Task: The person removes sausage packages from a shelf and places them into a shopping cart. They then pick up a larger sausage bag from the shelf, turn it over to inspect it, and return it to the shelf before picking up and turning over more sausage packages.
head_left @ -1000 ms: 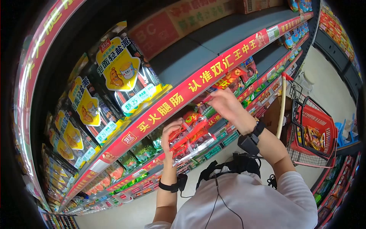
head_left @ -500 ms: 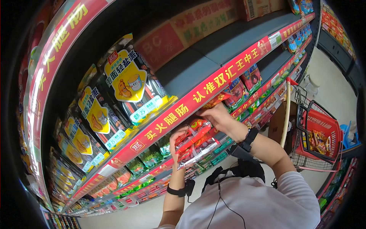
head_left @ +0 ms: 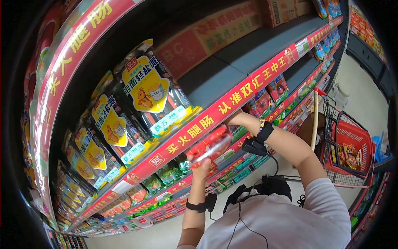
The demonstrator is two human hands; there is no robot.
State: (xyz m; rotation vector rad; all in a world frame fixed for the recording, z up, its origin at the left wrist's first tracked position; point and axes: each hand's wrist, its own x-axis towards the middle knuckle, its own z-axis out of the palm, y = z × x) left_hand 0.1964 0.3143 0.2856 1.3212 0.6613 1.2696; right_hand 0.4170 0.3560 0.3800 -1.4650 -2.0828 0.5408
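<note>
My left hand [head_left: 202, 165] is raised in front of the shelves and grips a bundle of red sausage packs [head_left: 209, 144] from below. The packs lie tilted just under the red shelf-edge strip [head_left: 232, 97] with yellow lettering. My right hand [head_left: 236, 119] reaches into the shelf behind that strip. Only its back and wrist show, and the fingers are hidden. A black band with a small device [head_left: 260, 133] sits on the right wrist. More red packs [head_left: 265, 99] stand on the shelf just right of that hand.
Dark packs with yellow labels [head_left: 145, 87] fill the shelf above, beside a cardboard box [head_left: 207, 37]. Green and red packs line the lower shelves [head_left: 166, 174]. A red shopping cart [head_left: 352, 141] holding snack bags stands to the right in the aisle. Another shelf row [head_left: 369, 33] lies beyond.
My right hand moved from in front of the shelf into it, behind the red strip. My left hand lifted the red packs closer to the shelf edge. The view shifted slightly upward.
</note>
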